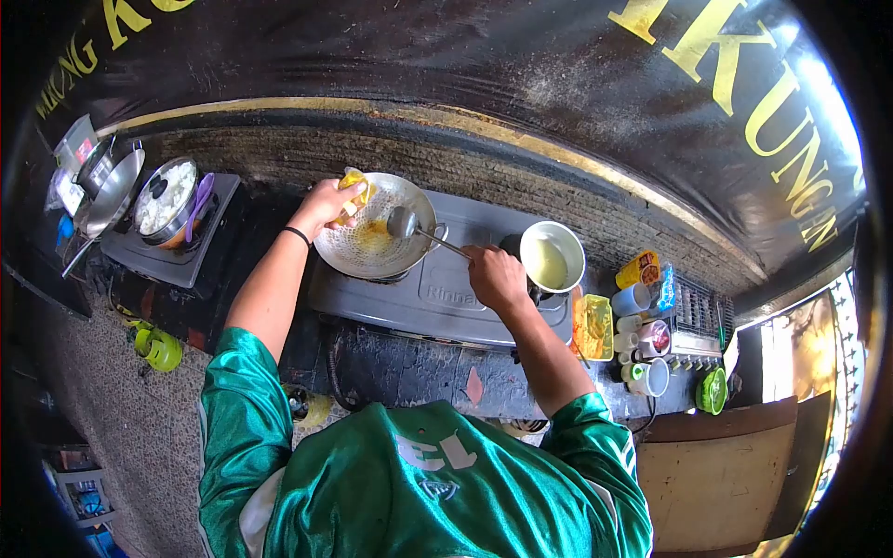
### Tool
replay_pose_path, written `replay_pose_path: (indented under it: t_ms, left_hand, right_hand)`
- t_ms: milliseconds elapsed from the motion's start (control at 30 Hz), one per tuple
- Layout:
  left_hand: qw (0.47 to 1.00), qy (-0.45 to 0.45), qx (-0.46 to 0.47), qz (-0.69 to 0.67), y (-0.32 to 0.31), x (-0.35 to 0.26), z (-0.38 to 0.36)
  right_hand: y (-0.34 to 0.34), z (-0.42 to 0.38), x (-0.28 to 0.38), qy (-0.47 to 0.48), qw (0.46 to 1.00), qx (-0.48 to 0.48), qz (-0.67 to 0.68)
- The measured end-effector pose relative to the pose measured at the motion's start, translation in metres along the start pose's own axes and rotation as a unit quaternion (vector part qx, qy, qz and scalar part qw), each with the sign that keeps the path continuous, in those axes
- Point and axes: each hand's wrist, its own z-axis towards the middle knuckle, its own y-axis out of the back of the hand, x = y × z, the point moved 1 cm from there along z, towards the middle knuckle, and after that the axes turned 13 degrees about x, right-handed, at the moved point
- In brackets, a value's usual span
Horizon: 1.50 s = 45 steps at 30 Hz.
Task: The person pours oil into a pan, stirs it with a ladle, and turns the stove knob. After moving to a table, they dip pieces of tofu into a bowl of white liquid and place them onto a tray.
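A wok (339,244) with something yellow-orange in its bottom sits on the left part of the grey gas stove (446,270). Over the wok's upper left rim, my left hand (327,205) grips a yellow packet (354,181), tilted toward the wok. My right hand (496,276) is closed on the long handle of a metal ladle (403,222), whose bowl hangs over the right side of the wok. Close to the right hand, a pot (576,249) of pale liquid stands at the stove's right end.
A lidded pot of rice (167,197) with a purple spoon (199,206) sits on a small stove at left. Right of the stove are a yellow container (598,327), several cups and jars, and a green bowl (713,391). A green gas cylinder (162,350) stands below left.
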Motion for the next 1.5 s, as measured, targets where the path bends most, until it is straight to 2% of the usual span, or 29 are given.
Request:
replay_pose_path:
  t_ms: [133, 433, 567, 633, 800, 867, 967, 1100, 1267, 1367, 1433, 1500]
  left_hand:
    - [0.998, -0.054, 0.013, -0.014, -0.021, -0.017, 0.0]
    - [0.995, -0.085, 0.01, -0.055, -0.046, -0.021, 0.01]
    - [0.983, -0.125, -0.022, -0.13, -0.048, -0.015, 0.015]
    - [0.961, -0.197, -0.053, -0.184, -0.046, -0.014, 0.011]
    - [0.933, -0.251, -0.031, -0.256, -0.037, -0.001, -0.003]
    - [0.929, -0.267, -0.036, -0.254, -0.033, 0.006, -0.008]
    - [0.921, -0.289, -0.028, -0.258, -0.028, 0.018, -0.023]
    - [0.942, -0.266, -0.013, -0.206, -0.016, 0.031, -0.041]
    - [0.944, -0.271, -0.082, -0.169, -0.003, 0.053, -0.066]
    - [0.94, -0.282, -0.11, -0.157, 0.003, 0.071, -0.096]
    - [0.936, -0.275, -0.168, -0.14, 0.01, 0.091, -0.121]
    - [0.929, -0.275, -0.204, -0.143, 0.015, 0.123, -0.138]
  right_hand:
    - [-0.004, 0.001, -0.002, 0.012, 1.0, 0.018, -0.007]
    - [-0.005, -0.003, 0.001, 0.004, 1.0, 0.024, -0.007]
    - [-0.002, -0.005, 0.003, -0.001, 0.999, 0.031, -0.014]
    - [0.002, -0.005, 0.008, -0.01, 1.0, 0.007, -0.028]
    - [-0.001, 0.005, 0.038, -0.002, 0.997, 0.038, -0.063]
    - [-0.011, 0.01, 0.051, 0.033, 0.995, 0.078, -0.059]
    - [-0.028, 0.029, 0.061, 0.036, 0.994, 0.104, -0.016]
    - [-0.021, 0.037, 0.074, -0.005, 0.998, 0.062, 0.002]
    - [-0.029, 0.029, 0.086, 0.018, 0.996, 0.091, -0.009]
    - [-0.028, 0.028, 0.087, -0.001, 0.996, 0.079, 0.051]
    - [-0.019, 0.019, 0.086, -0.041, 0.996, 0.085, 0.004]
    - [-0.026, 0.012, 0.087, -0.036, 0.994, 0.103, -0.017]
